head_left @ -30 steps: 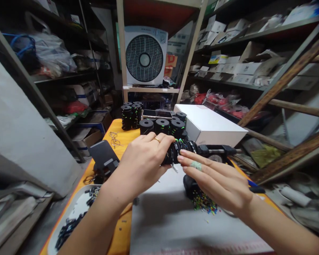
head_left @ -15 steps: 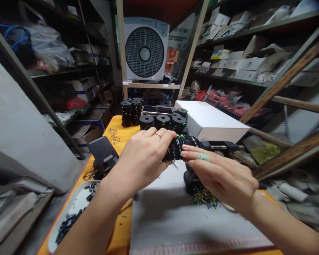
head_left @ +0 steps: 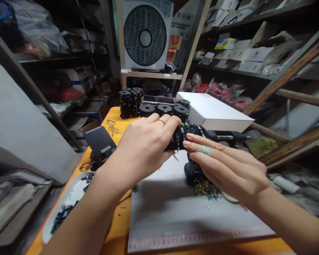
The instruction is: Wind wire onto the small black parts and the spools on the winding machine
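Observation:
A black foam spool (head_left: 179, 137), wound with dark line and carrying small green and white bits, lies sideways on a black holder (head_left: 193, 173) with a metal rod. From the left, my left hand (head_left: 149, 143) wraps round the spool's near end; a gold ring is on one finger. My right hand (head_left: 225, 164) has its fingers stretched out, with their tips laid against the spool's near side. A pale green wrap (head_left: 204, 151) covers part of one finger. A short white piece (head_left: 176, 156) sticks out beneath the spool. My left thumb is partly hidden.
Several black spools (head_left: 164, 109) stand behind, with a phone (head_left: 158, 100) on top. A white box (head_left: 215, 111) lies at right. Colourful pins (head_left: 206, 189) are heaped on the grey board (head_left: 159, 219). A white tray (head_left: 49, 219) holds black pieces; a phone stand (head_left: 99, 141) is nearby.
The view has tilted down slightly, so the background sits higher. My left hand stays round the spool, and my right fingers remain stretched against it.

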`<state>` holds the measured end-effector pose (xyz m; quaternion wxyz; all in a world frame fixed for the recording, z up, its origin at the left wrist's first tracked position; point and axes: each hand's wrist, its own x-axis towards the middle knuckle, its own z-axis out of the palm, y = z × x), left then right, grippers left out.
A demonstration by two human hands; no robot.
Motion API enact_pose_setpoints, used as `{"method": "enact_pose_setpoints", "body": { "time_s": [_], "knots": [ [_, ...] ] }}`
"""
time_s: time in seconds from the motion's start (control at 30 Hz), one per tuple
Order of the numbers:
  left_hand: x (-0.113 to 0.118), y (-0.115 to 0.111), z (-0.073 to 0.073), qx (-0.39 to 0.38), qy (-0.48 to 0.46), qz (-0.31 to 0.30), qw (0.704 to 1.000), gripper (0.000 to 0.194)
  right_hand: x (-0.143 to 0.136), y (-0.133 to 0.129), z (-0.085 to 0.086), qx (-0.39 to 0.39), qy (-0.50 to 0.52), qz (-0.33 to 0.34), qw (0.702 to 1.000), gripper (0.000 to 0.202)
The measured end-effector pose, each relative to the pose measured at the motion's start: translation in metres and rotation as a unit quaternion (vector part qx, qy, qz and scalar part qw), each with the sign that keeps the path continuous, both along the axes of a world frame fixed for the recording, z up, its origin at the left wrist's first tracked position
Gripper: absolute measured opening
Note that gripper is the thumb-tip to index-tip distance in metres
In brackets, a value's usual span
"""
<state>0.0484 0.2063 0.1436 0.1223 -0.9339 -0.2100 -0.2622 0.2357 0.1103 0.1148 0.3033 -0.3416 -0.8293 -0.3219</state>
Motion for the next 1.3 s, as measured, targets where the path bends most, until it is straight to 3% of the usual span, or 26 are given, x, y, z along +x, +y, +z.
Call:
{"method": "enact_pose_setpoints", "body": {
  "time_s": [0.2, 0.33, 0.43, 0.5, 0.57, 0.67, 0.77, 0.83, 0.93, 1.03, 1.13, 1.3],
  "knots": [
    [0.001, 0.001, 0.0, 0.014, 0.007, 0.003, 1.0, 0.036, 0.004, -0.001, 0.001, -0.001, -0.067, 0.007, 0.998, 0.02],
    [0.001, 0.001, 0.0, 0.019, 0.001, 0.004, 1.0, 0.04, 0.008, -0.027, -0.009, -0.053, -0.093, -0.031, 0.994, 0.03],
    [0.001, 0.0, 0.0, 0.023, -0.002, 0.01, 1.0, 0.045, 0.009, -0.056, -0.029, -0.14, 0.027, -0.125, 0.982, 0.018],
    [0.001, 0.0, 0.0, 0.027, -0.003, 0.01, 1.0, 0.048, 0.012, -0.072, -0.048, -0.254, 0.093, -0.197, 0.942, 0.009],
    [0.001, 0.0, 0.0, 0.03, -0.004, 0.009, 1.0, 0.05, 0.018, -0.083, -0.068, -0.312, 0.132, -0.247, 0.908, 0.007],
    [0.0, 0.0, 0.001, 0.032, 0.0, 0.007, 0.999, 0.05, 0.026, -0.09, -0.092, -0.323, 0.184, -0.259, 0.891, 0.009],
    [0.001, -0.003, 0.001, 0.037, 0.009, 0.014, 0.999, 0.057, 0.027, -0.09, -0.1, -0.343, 0.217, -0.245, 0.881, 0.015],
    [0.004, -0.007, 0.001, 0.037, 0.017, 0.024, 0.999, 0.067, 0.022, -0.088, -0.093, -0.372, 0.24, -0.227, 0.867, 0.015],
    [0.01, -0.013, 0.002, 0.032, 0.025, 0.045, 0.998, 0.074, 0.013, -0.08, -0.066, -0.368, 0.297, -0.159, 0.867, 0.013],
    [0.014, -0.016, 0.002, 0.025, 0.015, 0.058, 0.998, 0.061, 0.004, -0.065, -0.03, -0.273, 0.319, -0.103, 0.902, 0.011],
    [0.014, -0.014, 0.001, 0.015, -0.001, 0.058, 0.998, 0.052, -0.003, -0.045, -0.002, -0.188, 0.346, -0.08, 0.916, 0.015],
    [0.012, -0.012, 0.0, 0.001, -0.016, 0.053, 0.998, 0.048, -0.013, -0.015, 0.014, -0.09, 0.344, -0.05, 0.933, 0.021]
  ]
}}
